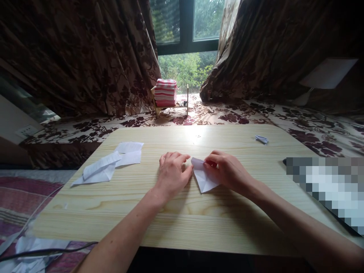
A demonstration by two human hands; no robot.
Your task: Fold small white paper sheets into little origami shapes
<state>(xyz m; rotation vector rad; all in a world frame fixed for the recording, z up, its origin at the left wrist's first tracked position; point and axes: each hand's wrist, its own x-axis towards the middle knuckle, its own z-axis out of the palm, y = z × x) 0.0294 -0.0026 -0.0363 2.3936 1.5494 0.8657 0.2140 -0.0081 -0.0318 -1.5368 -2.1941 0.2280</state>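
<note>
A small creased sheet of white paper (pixel 203 181) lies near the middle of the light wooden table (pixel 170 223), its upper edge folded over. My right hand (pixel 231 171) pinches the paper at its upper right, and its fingers cover that side. Beside the left edge, my left hand (pixel 173 173) rests on the table with its fingers apart. Its thumb tip is at the paper's edge; whether it presses on it I cannot tell.
Several white paper pieces (pixel 104 167) overlap at the table's left. A small folded paper (pixel 261 139) sits at the far right. Blurred out at the right edge is a dark-rimmed object (pixel 327 189). A pink-and-white cloth stack (pixel 165 93) stands on the sill; a black cable (pixel 51 250) runs lower left.
</note>
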